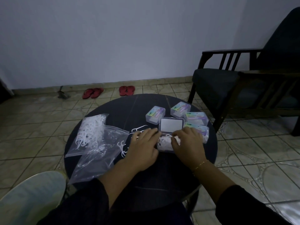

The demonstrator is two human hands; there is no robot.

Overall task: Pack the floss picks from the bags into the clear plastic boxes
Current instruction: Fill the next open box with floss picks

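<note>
Two hands work at the middle of the frame over a round dark table (113, 108). Open box (165, 143) sits between them, lid (171, 125) tipped up toward the upper frame, likely so the tray stays free for loading; white floss picks (164, 140) heaped in the tray. Left hand (142, 143) lies flat against the box's left side, fingers fairly straight, seemingly steadying it; no clear grasp. Right hand (188, 143) has fingers curled down onto the picks at the tray's right edge, apparently pressing or pinching them in; cannot tell for sure whether it holds any. Four closed boxes (155, 114) cluster at the upper right of the table, just beside and behind the open one, probably set aside as finished. Each carries an iridescent label; the print is too small and dim to read, no brand made out. Left of centre, two clear bags overlap: the farther bag (90, 132) well stocked with picks, the nearer bag (97, 158) nearly empty, mouth toward the hands. Loose picks (138, 128) lie on the table between bag and left hand, within easy reach. Judgement: box near full, lid closing next.
</note>
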